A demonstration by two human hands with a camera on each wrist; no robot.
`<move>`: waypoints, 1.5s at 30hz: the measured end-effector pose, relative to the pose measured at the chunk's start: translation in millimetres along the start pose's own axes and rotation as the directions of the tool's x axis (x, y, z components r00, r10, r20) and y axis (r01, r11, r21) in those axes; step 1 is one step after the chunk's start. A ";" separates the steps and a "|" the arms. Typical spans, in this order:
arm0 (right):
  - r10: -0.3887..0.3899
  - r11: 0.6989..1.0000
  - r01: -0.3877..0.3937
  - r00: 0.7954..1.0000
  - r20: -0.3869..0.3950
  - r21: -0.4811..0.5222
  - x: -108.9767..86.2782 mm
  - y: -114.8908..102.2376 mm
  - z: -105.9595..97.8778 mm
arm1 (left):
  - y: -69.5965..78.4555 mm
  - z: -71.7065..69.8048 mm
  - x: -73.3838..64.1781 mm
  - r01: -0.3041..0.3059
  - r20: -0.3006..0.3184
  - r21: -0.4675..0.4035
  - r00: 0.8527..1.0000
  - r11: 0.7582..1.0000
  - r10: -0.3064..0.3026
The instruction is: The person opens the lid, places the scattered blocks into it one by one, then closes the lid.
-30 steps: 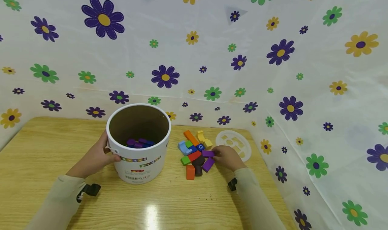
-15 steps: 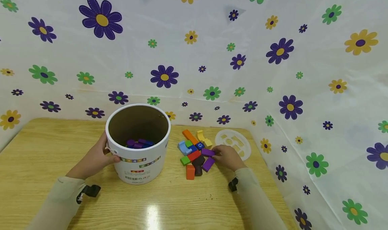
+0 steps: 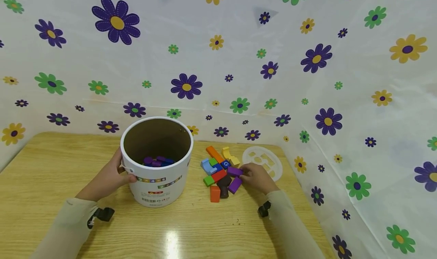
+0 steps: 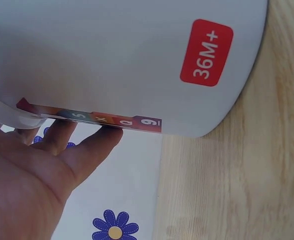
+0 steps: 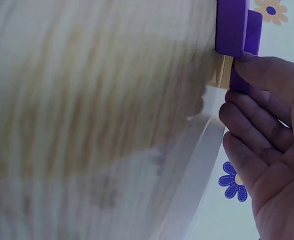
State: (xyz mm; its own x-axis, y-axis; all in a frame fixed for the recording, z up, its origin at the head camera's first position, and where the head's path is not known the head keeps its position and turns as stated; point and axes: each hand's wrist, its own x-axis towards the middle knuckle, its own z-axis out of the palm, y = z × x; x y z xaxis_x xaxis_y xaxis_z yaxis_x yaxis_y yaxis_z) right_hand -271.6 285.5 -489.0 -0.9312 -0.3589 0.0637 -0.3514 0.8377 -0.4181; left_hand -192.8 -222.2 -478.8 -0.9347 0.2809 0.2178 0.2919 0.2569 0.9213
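Observation:
My left hand (image 3: 107, 177) holds the white bucket (image 3: 160, 187) by its left side, thumb on the front near the handle joint. In the left wrist view its fingers touch the bucket's wall. Purple and blue blocks (image 3: 157, 162) lie inside the bucket. On the right, my right hand (image 3: 259, 177) pinches a purple block (image 3: 234, 171) at the edge of a group of toy blocks. A second purple block (image 3: 235, 185) lies just in front of it. Dark brown pieces (image 3: 224, 184) and a red block (image 3: 219, 175) sit to the left. Fingertips behind the held block are partly hidden.
Orange (image 3: 214, 154), yellow (image 3: 230, 157), light blue (image 3: 208, 167) and green blocks (image 3: 208, 181) lie close together. Behind the right hand is a white round lid with cut-out shapes (image 3: 247, 153). A flowered sheet (image 3: 211, 69) rises behind the wooden table (image 3: 191, 228).
The purple block under the right hand has turned slightly. Both hands have stayed nearly in place, and the bucket stands as before.

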 end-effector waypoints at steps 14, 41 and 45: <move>-0.180 0.984 0.170 0.954 -0.242 -0.062 -2.0 -6.2 -12.1 | 4.0 0.8 1.2 -0.003 0.013 -0.036 1.000 0.999 0.003; -0.435 0.900 0.389 0.772 -0.463 -0.197 -0.2 -45.2 -45.3 | 5.6 2.3 -1.0 0.006 -0.004 -0.019 1.000 1.000 -0.006; -0.452 0.892 0.403 0.765 -0.459 -0.206 -1.1 -53.1 -49.9 | 2.5 2.6 -0.7 0.007 -0.007 -0.014 1.000 1.000 -0.007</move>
State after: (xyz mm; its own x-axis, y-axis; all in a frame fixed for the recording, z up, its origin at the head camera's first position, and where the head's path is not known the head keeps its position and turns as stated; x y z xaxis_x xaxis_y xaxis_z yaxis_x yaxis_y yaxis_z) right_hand -256.8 262.0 -421.6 -0.5980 -0.4643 0.6534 -0.7086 0.6871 -0.1603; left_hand -190.9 -219.3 -477.5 -0.9381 0.2728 0.2136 0.2826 0.2457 0.9273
